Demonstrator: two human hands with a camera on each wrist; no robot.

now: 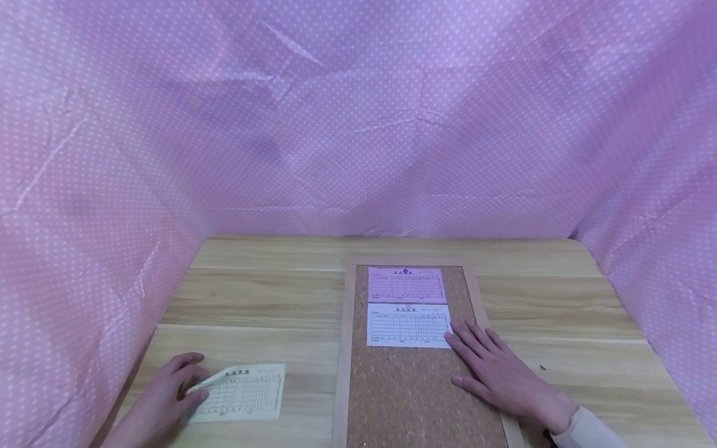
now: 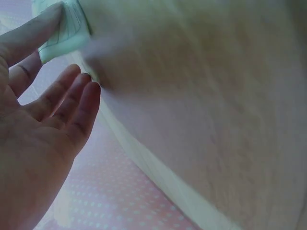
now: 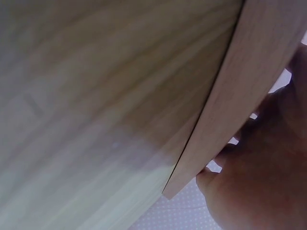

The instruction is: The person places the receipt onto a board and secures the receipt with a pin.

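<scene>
My left hand (image 1: 170, 392) pinches the left edge of a pale yellow printed form (image 1: 246, 393) between thumb and forefinger, over the table left of the corkboard. In the left wrist view the same slip (image 2: 72, 31) bends at the fingertips, the other fingers loosely bent. My right hand (image 1: 498, 373) lies with fingers spread across the right side of the wood-framed corkboard (image 1: 420, 398), fingertips by the lower right corner of a white form (image 1: 409, 326). Directly above that form is a pink one (image 1: 406, 285), with a purple pin (image 1: 406, 271) at its top.
The light wood table (image 1: 269, 298) bears the corkboard, whose frame (image 3: 216, 115) is raised above the tabletop. Pink dotted cloth (image 1: 358, 124) hangs behind the table and at both sides. A small dark speck (image 1: 543, 368) lies to the right of the right hand.
</scene>
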